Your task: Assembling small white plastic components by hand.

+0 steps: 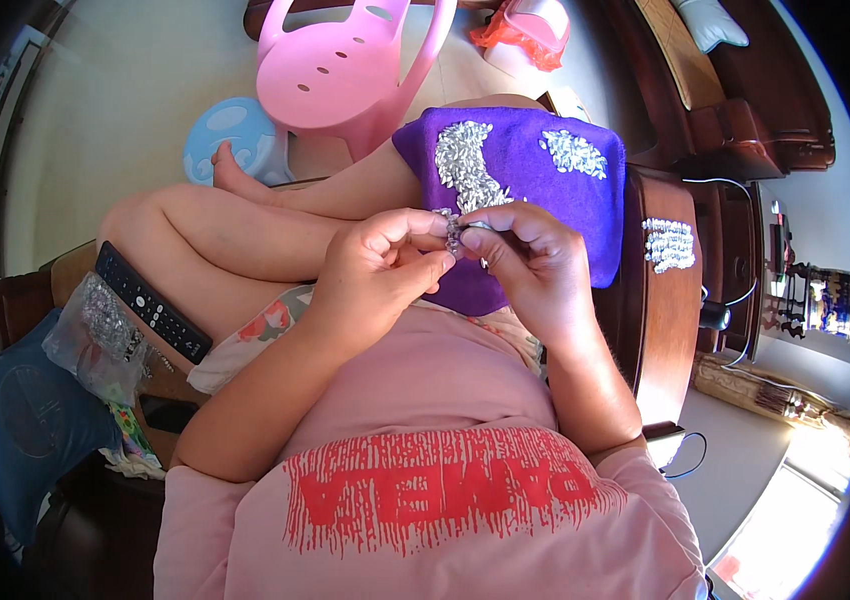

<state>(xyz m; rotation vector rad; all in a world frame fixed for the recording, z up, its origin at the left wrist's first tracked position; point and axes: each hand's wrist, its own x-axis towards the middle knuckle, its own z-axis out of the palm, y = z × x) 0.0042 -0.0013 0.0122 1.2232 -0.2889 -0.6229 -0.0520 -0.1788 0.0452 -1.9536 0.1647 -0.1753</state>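
Observation:
My left hand point(380, 270) and my right hand point(537, 262) meet over my lap. Between their pinched fingertips is a small clear, silvery beaded strand point(453, 232); its finer details are too small to make out. Under the hands a purple cloth point(555, 225) lies spread across my lap. On it rests a long curved heap of silver bead-like pieces point(467, 165), right by the fingertips. A smaller heap of the same pieces point(575, 154) lies toward the cloth's far right corner. Rows of beaded strands point(669, 245) sit on the wooden surface to the right.
A black remote control point(152, 305) and a clear plastic bag of shiny pieces point(100, 330) lie at my left, near a blue cushion point(30, 420). Ahead stand a blue stool point(230, 135), a pink chair point(330, 80) and a pink bin point(535, 35). Wooden furniture point(660, 320) borders my right.

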